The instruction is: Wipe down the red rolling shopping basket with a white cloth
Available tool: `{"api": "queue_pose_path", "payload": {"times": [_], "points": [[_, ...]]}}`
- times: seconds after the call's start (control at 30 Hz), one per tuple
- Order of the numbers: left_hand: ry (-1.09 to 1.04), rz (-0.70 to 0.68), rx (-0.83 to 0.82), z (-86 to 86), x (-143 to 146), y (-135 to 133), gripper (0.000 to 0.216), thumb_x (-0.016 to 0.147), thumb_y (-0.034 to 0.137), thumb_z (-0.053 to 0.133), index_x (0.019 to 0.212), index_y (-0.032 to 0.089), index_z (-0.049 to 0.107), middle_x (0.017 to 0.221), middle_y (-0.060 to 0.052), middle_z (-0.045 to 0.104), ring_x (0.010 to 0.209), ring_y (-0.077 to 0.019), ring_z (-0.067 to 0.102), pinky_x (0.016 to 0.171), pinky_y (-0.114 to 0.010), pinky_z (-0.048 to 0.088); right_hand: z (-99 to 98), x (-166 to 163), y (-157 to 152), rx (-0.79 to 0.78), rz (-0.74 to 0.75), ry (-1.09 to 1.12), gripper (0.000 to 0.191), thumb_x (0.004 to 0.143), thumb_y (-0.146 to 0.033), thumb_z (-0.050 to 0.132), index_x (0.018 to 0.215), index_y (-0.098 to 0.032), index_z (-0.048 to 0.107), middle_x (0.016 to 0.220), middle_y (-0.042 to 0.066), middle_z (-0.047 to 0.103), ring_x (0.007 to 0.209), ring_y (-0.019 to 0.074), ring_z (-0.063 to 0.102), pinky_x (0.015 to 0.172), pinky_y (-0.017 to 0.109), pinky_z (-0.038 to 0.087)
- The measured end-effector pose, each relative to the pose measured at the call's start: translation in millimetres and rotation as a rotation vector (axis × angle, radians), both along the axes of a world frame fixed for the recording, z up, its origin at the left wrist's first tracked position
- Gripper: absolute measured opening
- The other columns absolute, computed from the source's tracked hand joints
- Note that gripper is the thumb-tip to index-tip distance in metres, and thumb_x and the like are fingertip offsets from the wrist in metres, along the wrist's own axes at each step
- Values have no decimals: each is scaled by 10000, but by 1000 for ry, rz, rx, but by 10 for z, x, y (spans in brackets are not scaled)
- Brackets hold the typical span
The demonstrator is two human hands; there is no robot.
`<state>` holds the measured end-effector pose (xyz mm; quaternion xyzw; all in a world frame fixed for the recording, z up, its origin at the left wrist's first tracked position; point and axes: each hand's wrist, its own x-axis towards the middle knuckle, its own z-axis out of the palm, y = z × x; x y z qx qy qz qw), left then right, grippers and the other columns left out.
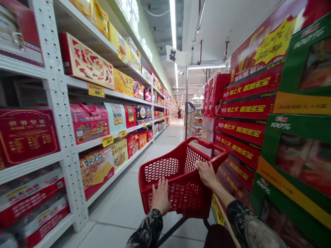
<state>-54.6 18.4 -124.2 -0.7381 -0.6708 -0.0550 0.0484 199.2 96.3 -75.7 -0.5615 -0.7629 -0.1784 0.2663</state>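
Observation:
A red plastic shopping cart (181, 179) with perforated walls stands in front of me, turned at an angle across the aisle. No goods show in the visible part of its basket. My left hand (160, 198) lies against the near side wall, its fingers stretched out and slightly spread. Over the top edge of that side, farther right, my right hand (207, 175) curls its fingers round the rim. A small pale patch shows at its fingertips, too indistinct to name. Dark patterned sleeves cover both forearms.
White shelving (55, 113) with boxed goods and yellow price tags lines the left. Stacked red drink cartons (243, 110) and green boxes (297, 137) stand close on the right. A post (186, 103) rises beyond the cart; the tiled floor (121, 196) runs ahead.

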Motion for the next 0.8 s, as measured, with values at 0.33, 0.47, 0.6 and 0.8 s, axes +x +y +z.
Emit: {"api": "queue_pose_path", "payload": {"times": [0.33, 0.47, 0.6, 0.8], "points": [[-18, 27, -26, 45, 167, -116, 864, 623, 284, 469, 1416, 92, 184, 1501, -105, 166, 1379, -288, 97, 1089, -527, 124, -187, -444, -218, -62, 54, 124, 326, 885, -187, 367, 1135, -254, 566, 1226, 39, 578, 1154, 186, 480, 1035, 438, 238], [-141, 68, -9, 156, 281, -126, 764, 682, 243, 438, 1409, 140, 224, 1456, -106, 303, 1346, -257, 230, 1088, -518, 144, -243, -654, -320, -107, 67, 181, 360, 884, -173, 350, 1173, -246, 551, 1273, 47, 546, 1212, 208, 440, 1048, 466, 229], [-336, -3, 7, 289, 456, -45, 707, 750, 189, 378, 1423, 194, 161, 1476, -78, 266, 1338, -199, 260, 1081, -454, 211, -187, -877, -443, -229, 161, 226, 390, 902, -208, 303, 1228, -233, 516, 1261, 76, 556, 1191, 207, 471, 1064, 485, 196], [-519, -54, 15, 321, 523, 63, 577, 827, 249, 339, 1392, 166, 255, 1482, -79, 252, 1365, -194, 185, 1091, -415, 203, -55, -1045, -533, -475, 255, 388, 464, 906, -279, 257, 1348, -200, 374, 1282, 105, 532, 1209, 218, 458, 1058, 530, 164]]}}
